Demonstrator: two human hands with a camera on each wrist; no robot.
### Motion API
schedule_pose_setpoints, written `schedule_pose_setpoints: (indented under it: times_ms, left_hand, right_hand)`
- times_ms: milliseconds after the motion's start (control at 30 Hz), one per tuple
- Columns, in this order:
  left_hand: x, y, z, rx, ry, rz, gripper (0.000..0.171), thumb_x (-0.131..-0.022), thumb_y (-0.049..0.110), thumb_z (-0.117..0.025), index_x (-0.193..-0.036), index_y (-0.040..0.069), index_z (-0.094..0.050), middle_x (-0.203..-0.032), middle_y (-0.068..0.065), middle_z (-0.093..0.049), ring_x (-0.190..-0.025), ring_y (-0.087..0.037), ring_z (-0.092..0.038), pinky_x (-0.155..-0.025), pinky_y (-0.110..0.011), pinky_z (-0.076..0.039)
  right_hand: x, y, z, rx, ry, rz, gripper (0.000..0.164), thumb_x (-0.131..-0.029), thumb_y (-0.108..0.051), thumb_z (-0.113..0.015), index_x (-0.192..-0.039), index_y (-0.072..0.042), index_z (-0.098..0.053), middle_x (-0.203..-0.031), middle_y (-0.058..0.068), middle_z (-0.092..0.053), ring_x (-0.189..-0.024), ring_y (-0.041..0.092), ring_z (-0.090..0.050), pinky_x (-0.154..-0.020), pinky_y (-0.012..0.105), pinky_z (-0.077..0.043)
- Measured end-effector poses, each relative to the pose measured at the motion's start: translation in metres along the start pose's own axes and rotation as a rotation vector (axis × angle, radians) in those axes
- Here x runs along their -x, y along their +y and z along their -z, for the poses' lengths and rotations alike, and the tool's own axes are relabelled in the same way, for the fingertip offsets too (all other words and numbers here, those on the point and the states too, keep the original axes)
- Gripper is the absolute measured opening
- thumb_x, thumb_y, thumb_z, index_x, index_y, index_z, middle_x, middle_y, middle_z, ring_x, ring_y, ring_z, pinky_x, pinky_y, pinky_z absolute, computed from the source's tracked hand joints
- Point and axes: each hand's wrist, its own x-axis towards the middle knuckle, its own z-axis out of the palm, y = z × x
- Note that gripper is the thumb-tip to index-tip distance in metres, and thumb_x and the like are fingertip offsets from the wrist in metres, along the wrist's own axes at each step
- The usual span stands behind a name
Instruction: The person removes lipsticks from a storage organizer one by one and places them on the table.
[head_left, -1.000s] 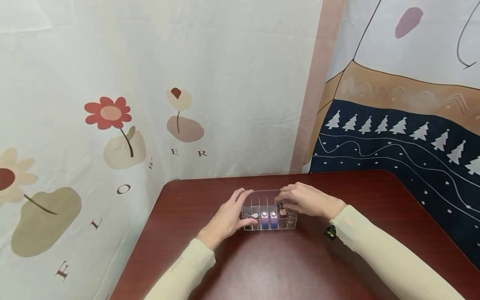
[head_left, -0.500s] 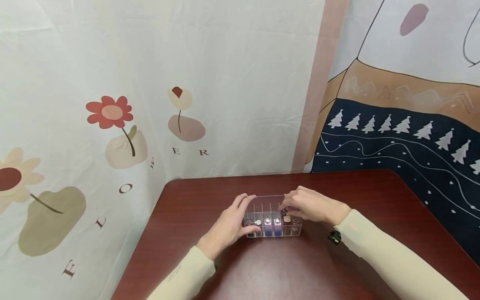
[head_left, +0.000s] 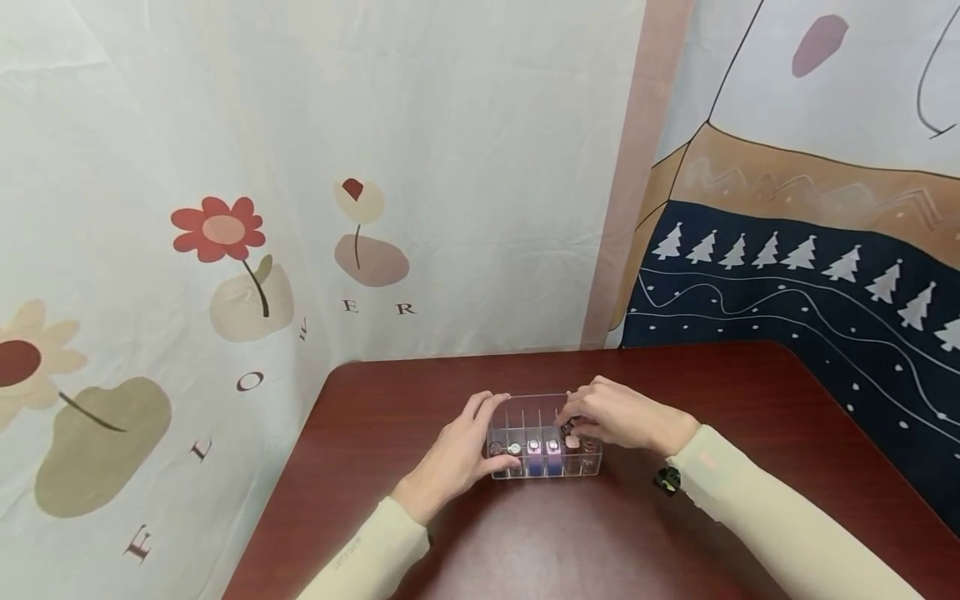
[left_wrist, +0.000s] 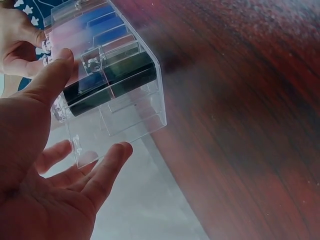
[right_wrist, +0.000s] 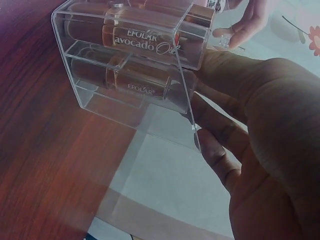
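A clear acrylic lipstick organizer (head_left: 525,418) stands on the table, its front row filled with tubes. My left hand (head_left: 456,450) grips its left end, thumb across the front and fingers along the side. Two purple-blue tubes (head_left: 534,462) sit mid-row; the left wrist view shows a black tube (left_wrist: 117,85) near the left end. At the right rear, my right hand (head_left: 621,414) pinches the top of a lip oil tube (right_wrist: 140,85) in a compartment behind the front row. Another, marked "avocado Oil" (right_wrist: 135,37), stands in front of it. The right fingertips are partly hidden in the head view.
The dark red wooden table (head_left: 510,542) extends around the organizer. A white flower-print curtain (head_left: 480,208) hangs behind the table, and a navy cloth with white trees (head_left: 750,287) hangs at the right.
The organizer and both hands appear slightly lower in the head view than a second ago. My right hand has sunk a little with the tube. The left hand keeps its grip.
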Motion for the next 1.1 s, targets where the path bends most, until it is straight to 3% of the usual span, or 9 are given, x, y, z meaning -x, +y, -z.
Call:
schedule_pose_setpoints:
  times_ms: [400, 533, 1100]
  left_hand:
    - [0.001, 0.001, -0.003, 0.062, -0.021, 0.059, 0.103, -0.093, 0.041, -0.101, -0.175, 0.016, -0.045, -0.168, -0.014, -0.053, -0.095, -0.029, -0.078, -0.104, -0.049, -0.07]
    - [0.003, 0.001, -0.003, 0.07, -0.016, 0.07, 0.102, -0.092, 0.041, -0.101, -0.174, 0.018, -0.045, -0.168, -0.014, -0.053, -0.099, -0.03, -0.078, -0.105, -0.049, -0.069]
    - [0.001, -0.001, -0.004, 0.097, 0.004, 0.068, 0.102, -0.091, 0.039, -0.103, -0.173, 0.016, -0.046, -0.167, -0.012, -0.053, -0.101, -0.03, -0.078, -0.103, -0.049, -0.07]
  right_hand:
    - [0.004, -0.001, -0.004, -0.016, 0.036, -0.03, 0.025, -0.098, -0.01, -0.095, -0.121, -0.017, -0.091, -0.111, -0.009, -0.088, -0.1, 0.009, -0.077, -0.094, 0.039, -0.063]
    - [0.006, -0.001, -0.008, -0.03, 0.049, -0.045, 0.025, -0.098, -0.01, -0.094, -0.122, -0.017, -0.091, -0.115, -0.009, -0.088, -0.104, 0.01, -0.077, -0.097, 0.041, -0.063]
    - [0.009, 0.004, -0.014, -0.057, 0.115, -0.045, 0.026, -0.102, -0.016, -0.092, -0.128, -0.017, -0.089, -0.115, -0.007, -0.086, -0.1, 0.007, -0.072, -0.095, 0.041, -0.06]
